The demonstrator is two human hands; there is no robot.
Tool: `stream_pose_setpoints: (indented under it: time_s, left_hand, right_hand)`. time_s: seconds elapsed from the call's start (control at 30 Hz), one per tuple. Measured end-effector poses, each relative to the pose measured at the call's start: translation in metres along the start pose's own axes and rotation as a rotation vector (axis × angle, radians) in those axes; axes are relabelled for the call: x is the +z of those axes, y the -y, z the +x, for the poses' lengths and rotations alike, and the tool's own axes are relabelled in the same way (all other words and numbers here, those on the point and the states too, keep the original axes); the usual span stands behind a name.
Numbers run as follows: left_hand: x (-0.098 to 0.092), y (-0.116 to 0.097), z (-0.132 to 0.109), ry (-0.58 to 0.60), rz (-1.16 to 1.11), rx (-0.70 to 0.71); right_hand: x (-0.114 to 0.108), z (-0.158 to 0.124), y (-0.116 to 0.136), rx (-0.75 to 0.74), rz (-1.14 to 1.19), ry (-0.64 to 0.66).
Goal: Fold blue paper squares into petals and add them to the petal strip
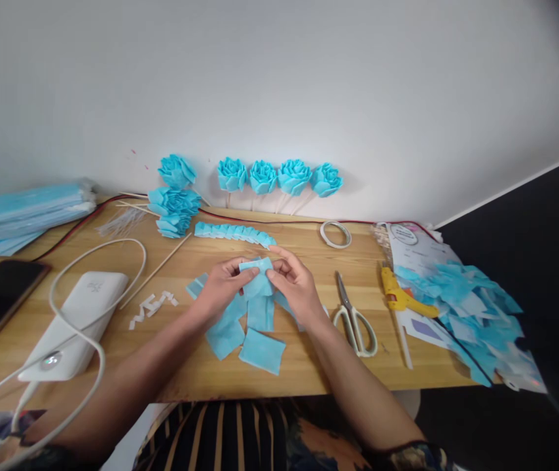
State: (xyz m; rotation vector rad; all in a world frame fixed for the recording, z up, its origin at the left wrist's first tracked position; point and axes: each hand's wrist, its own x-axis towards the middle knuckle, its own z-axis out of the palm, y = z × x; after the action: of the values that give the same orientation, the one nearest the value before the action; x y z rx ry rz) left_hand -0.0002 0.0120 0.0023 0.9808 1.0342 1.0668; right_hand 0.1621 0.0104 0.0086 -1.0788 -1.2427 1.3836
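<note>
Left hand [221,286] and right hand [295,281]: fingers pinching one blue square [258,281], seemingly keeping it taut. Scissors [347,302] at its four o'clock, probably for reach.

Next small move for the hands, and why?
Probably fold the held blue piece a little further: the left hand and right hand pinch it from either side, it seems not yet as compact as the overlapping row of folded blue pieces beyond.
</note>
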Motion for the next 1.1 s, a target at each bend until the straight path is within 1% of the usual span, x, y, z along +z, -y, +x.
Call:
stream_pose_setpoints:
  time_s: [0.13,0.2,0.27,0.37,0.53,0.7,0.77,0.87,0.93,0.97,1.0,1.1]
  left_hand:
    - [0.001,0.001,-0.001,-0.003,-0.155,-0.084]
    - [0.0,0.002,-0.001,-0.003,-0.171,-0.093]
    - [-0.001,0.005,0.0,0.0,-0.144,-0.079]
    - [-0.003,0.007,0.001,0.007,-0.067,-0.039]
    - [0.0,0.001,0.0,0.037,-0.036,-0.006]
    - [0.001,-0.004,0.001,0.017,0.047,0.013]
    - [0.001,-0.004,0.001,0.009,0.051,0.022]
    - [0.0,-0.003,0.001,-0.032,0.038,0.021]
    - [0.0,-0.003,0.001,-0.072,0.047,0.018]
    - [0.0,-0.003,0.001,-0.086,0.061,0.023]
    - [0.0,-0.003,0.001,-0.092,0.079,0.033]
    - [-0.001,-0.002,0.001,-0.076,0.128,0.068]
  right_hand:
    - [-0.002,0.0,-0.001,0.015,0.11,0.056]
    - [-0.003,0.0,-0.001,0.004,0.139,0.072]
    - [-0.003,0.0,0.0,-0.003,0.117,0.081]
    - [-0.002,0.0,0.001,-0.017,0.021,0.068]
    - [-0.003,0.001,0.0,-0.061,-0.087,0.029]
    - [-0.002,0.001,-0.002,-0.063,-0.091,0.048]
    - [-0.001,0.001,-0.001,-0.065,-0.076,0.033]
    - [-0.002,-0.001,0.001,-0.152,-0.11,-0.066]
    - [-0.003,-0.003,0.003,-0.258,-0.221,-0.15]
    - [-0.004,-0.004,0.004,-0.318,-0.304,-0.17]
    - [-0.003,-0.006,0.004,-0.377,-0.397,-0.17]
    - [-0.001,-0.007,0.004,-0.532,-0.662,-0.104]
